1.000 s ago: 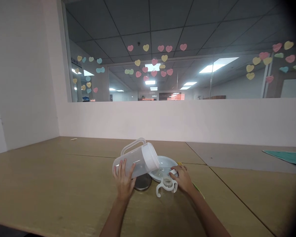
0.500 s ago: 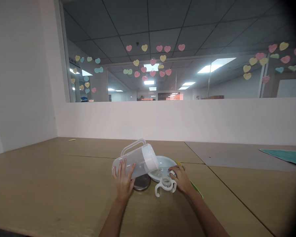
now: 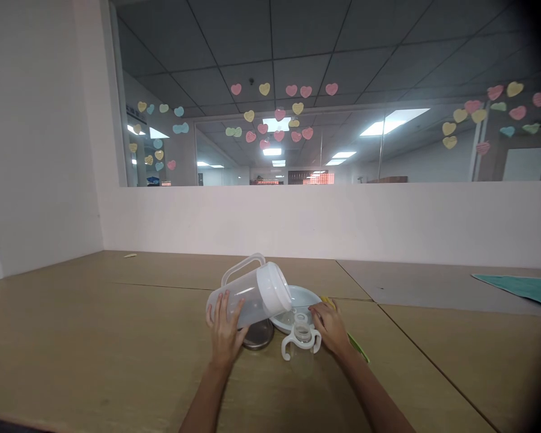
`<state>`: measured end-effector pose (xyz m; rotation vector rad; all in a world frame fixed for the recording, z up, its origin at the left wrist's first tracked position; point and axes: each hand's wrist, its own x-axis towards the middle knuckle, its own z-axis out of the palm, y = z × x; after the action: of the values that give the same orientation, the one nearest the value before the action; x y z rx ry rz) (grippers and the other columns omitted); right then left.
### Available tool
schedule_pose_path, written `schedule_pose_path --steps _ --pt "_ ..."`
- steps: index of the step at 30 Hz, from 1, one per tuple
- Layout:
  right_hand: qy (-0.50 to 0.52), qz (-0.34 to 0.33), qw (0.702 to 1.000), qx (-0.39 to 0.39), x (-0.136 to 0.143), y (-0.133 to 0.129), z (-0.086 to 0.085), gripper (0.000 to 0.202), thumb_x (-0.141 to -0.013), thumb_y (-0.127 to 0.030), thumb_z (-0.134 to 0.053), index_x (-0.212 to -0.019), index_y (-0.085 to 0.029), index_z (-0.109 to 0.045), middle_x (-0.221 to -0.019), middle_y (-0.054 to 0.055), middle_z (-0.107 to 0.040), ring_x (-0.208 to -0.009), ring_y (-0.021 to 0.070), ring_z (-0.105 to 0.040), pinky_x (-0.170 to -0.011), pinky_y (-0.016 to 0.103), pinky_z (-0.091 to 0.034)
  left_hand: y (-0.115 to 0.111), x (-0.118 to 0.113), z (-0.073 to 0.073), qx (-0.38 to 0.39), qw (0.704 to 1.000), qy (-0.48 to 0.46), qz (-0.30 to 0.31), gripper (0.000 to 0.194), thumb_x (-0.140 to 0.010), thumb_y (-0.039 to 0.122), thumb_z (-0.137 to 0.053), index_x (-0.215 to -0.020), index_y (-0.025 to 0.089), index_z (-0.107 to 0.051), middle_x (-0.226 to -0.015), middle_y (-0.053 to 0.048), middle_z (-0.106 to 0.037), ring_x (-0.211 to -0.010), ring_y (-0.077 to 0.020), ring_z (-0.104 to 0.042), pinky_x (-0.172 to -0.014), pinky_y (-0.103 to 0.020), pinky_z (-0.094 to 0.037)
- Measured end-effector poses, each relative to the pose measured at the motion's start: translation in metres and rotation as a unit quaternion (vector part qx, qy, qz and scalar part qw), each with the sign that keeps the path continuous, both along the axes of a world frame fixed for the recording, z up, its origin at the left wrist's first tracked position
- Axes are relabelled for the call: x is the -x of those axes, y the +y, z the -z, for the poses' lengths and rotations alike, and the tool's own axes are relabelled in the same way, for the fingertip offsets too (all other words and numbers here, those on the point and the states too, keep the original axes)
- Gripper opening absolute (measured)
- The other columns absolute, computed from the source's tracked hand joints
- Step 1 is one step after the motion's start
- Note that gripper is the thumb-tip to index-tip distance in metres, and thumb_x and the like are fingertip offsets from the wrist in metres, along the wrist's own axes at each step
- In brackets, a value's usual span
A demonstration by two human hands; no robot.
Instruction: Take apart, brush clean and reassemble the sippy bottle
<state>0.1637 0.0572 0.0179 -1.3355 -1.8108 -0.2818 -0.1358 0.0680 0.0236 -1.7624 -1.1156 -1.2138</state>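
Observation:
A translucent plastic pitcher [image 3: 247,294] with a white lid lies tilted to the right. My left hand [image 3: 225,334] grips its lower side with fingers spread over it, and the lidded end is over the rim of a pale blue bowl [image 3: 309,296]. My right hand [image 3: 331,326] is at the bowl's right side, fingers curled together; whatever they may hold is hidden. A small white ring-shaped piece [image 3: 301,317] is in the bowl by the right fingertips. In front of it stands a clear baby bottle [image 3: 302,349] with a white two-handled collar.
A dark round metal lid or dish [image 3: 258,335] sits beneath the pitcher. Behind my right hand, a yellow piece [image 3: 328,302] and a green strip [image 3: 359,349] stick out. A teal cloth [image 3: 523,287] lies at the far right; a low wall with a window backs the table.
The small white piece that was under my right fingers is now in the bowl to their left. My right hand has shifted slightly; my left hand still holds the pitcher tilted.

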Motion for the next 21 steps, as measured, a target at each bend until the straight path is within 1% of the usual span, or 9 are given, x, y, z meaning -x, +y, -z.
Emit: schedule_pose_path --steps 3,6,9,12,14,16,19,21 --pt "0.016 0.015 0.998 -0.065 0.001 -0.002 0.000 0.031 -0.090 -0.026 -0.033 -0.079 -0.019 -0.062 -0.079 0.003 -0.066 -0.081 0.0168 -0.057 -0.101 0.043 -0.025 -0.001 -0.002 -0.001 -0.020 0.999 -0.028 0.029 0.066 -0.076 0.033 -0.064 -0.133 0.023 -0.033 -0.142 -0.020 -0.031 -0.131 -0.0326 -0.031 -0.104 -0.055 -0.024" --pt "0.016 -0.001 0.994 -0.109 0.002 -0.004 0.002 0.032 -0.089 -0.024 -0.034 -0.071 -0.020 -0.060 -0.066 0.001 -0.062 -0.068 0.0143 -0.055 -0.099 0.040 -0.030 -0.005 -0.002 -0.005 -0.043 0.996 -0.032 0.069 0.081 -0.074 0.033 -0.066 -0.139 0.024 -0.018 -0.144 -0.020 -0.026 -0.132 -0.0335 -0.030 -0.103 -0.056 -0.026" --pt "0.023 -0.020 0.989 -0.145 0.002 -0.005 0.004 0.031 -0.088 -0.023 -0.036 -0.067 -0.020 -0.058 -0.063 0.001 -0.060 -0.064 0.0134 -0.054 -0.096 0.039 -0.034 -0.007 0.000 -0.008 -0.058 0.992 -0.016 0.106 0.091 -0.072 0.033 -0.069 -0.140 0.027 -0.009 -0.146 -0.020 -0.021 -0.132 -0.0345 -0.029 -0.101 -0.056 -0.028" --pt "0.079 -0.012 0.979 -0.185 -0.002 -0.003 0.006 0.032 -0.088 -0.025 -0.038 -0.063 -0.019 -0.058 -0.059 0.000 -0.059 -0.060 0.0126 -0.053 -0.091 0.038 -0.037 -0.006 0.000 -0.009 -0.062 0.990 -0.009 0.124 0.096 -0.070 0.034 -0.070 -0.141 0.028 -0.005 -0.146 -0.019 -0.021 -0.131 -0.0349 -0.031 -0.100 -0.056 -0.030" --pt "0.122 0.009 0.972 -0.201 -0.006 0.000 0.007 0.035 -0.089 -0.026 -0.038 -0.062 -0.018 -0.058 -0.058 0.000 -0.060 -0.058 0.0123 -0.053 -0.089 0.037 -0.038 -0.004 0.000 -0.007 -0.058 0.991 -0.020 0.119 0.097 -0.069 0.037 -0.071 -0.141 0.027 -0.006 -0.145 -0.020 -0.023 -0.130 -0.0352 -0.032 -0.099 -0.056 -0.031" --pt "0.149 0.035 0.968 -0.199 -0.011 0.002 0.008 0.038 -0.090 -0.028 -0.036 -0.062 -0.017 -0.059 -0.058 0.001 -0.061 -0.058 0.0125 -0.054 -0.087 0.036 -0.038 -0.001 -0.001 -0.004 -0.046 0.993 -0.049 0.098 0.096 -0.069 0.042 -0.070 -0.140 0.024 -0.009 -0.143 -0.021 -0.027 -0.129 -0.0352 -0.033 -0.100 -0.055 -0.031" --pt "0.177 0.071 0.965 -0.179 -0.015 0.004 0.009 0.043 -0.091 -0.032 -0.032 -0.061 -0.017 -0.059 -0.059 0.003 -0.063 -0.060 0.0138 -0.056 -0.087 0.035 -0.037 0.003 -0.001 -0.001 -0.018 0.991 -0.118 0.053 0.095 -0.068 0.049 -0.069 -0.140 0.018 -0.014 -0.138 -0.023 -0.034 -0.127 -0.0345 -0.035 -0.101 -0.052 -0.031" --pt "0.192 0.093 0.965 -0.155 -0.015 0.005 0.010 0.047 -0.092 -0.035 -0.030 -0.061 -0.017 -0.060 -0.061 0.005 -0.065 -0.065 0.0156 -0.057 -0.086 0.034 -0.037 0.004 0.000 0.000 0.004 0.986 -0.164 0.021 0.095 -0.068 0.054 -0.067 -0.139 0.015 -0.017 -0.137 -0.023 -0.035 -0.127 -0.0347 -0.035 -0.101 -0.051 -0.030"
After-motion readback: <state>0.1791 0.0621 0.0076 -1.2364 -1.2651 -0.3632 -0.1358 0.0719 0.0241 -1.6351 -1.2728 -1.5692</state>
